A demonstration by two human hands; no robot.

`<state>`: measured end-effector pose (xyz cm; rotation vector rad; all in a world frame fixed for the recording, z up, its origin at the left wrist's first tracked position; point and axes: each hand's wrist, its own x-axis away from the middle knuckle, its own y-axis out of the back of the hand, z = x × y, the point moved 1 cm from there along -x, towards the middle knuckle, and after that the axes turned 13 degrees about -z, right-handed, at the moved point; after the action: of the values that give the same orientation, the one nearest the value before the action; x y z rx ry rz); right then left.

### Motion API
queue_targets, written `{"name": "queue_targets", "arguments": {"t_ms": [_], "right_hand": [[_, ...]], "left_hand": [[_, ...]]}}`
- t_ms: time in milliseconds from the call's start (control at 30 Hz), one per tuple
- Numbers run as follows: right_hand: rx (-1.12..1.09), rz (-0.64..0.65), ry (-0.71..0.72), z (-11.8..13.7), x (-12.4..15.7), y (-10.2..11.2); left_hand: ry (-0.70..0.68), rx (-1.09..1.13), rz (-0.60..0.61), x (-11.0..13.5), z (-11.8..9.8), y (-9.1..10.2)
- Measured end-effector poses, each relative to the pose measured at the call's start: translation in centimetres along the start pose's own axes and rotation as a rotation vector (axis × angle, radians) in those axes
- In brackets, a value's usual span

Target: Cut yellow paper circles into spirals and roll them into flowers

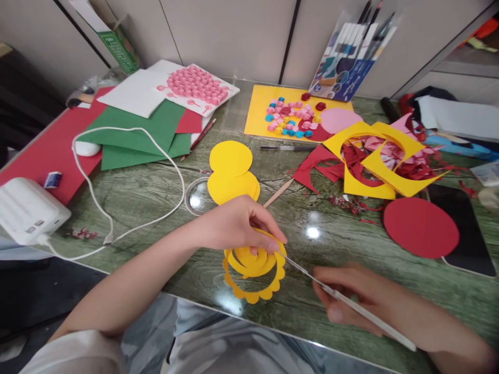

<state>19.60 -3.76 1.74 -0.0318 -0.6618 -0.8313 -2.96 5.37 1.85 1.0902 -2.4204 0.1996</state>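
Note:
My left hand (249,226) pinches the upper rim of a yellow paper spiral (251,297) with a scalloped outer edge, low over the table. Its inner coils hang partly behind my fingers. My right hand (351,296), slightly blurred, grips a long thin tool with a white handle (384,324). The tool is seen almost edge-on, so its exact kind is unclear. Its narrow tip meets the paper beside my left fingertips. Just beyond my left hand lie overlapping yellow paper circles (231,158), next to a clear ring-shaped roll (194,197).
Yellow and red paper scraps (374,182) pile at right, near a red circle (421,227) on a dark tablet (470,234). Small coloured paper balls (288,115) sit on a yellow sheet. A white cable (134,128) loops from a charger (31,210); green sheets (132,156) lie behind.

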Motion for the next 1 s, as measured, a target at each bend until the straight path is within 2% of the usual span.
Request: {"name": "queue_targets", "arguments": {"t_ms": [500, 667, 1000], "right_hand": [[0.174, 0.043, 0.050, -0.3, -0.2, -0.2], [0.198, 0.066, 0.041, -0.1, -0.1, -0.3], [0.238, 0.040, 0.073, -1.9, 0.0, -0.5]], "left_hand": [[-0.029, -0.092, 0.125, 0.2, 0.2, -0.1], [-0.045, -0.135, 0.128, 0.1, 0.3, -0.3], [-0.034, -0.153, 0.157, 0.1, 0.5, -0.3]]}}
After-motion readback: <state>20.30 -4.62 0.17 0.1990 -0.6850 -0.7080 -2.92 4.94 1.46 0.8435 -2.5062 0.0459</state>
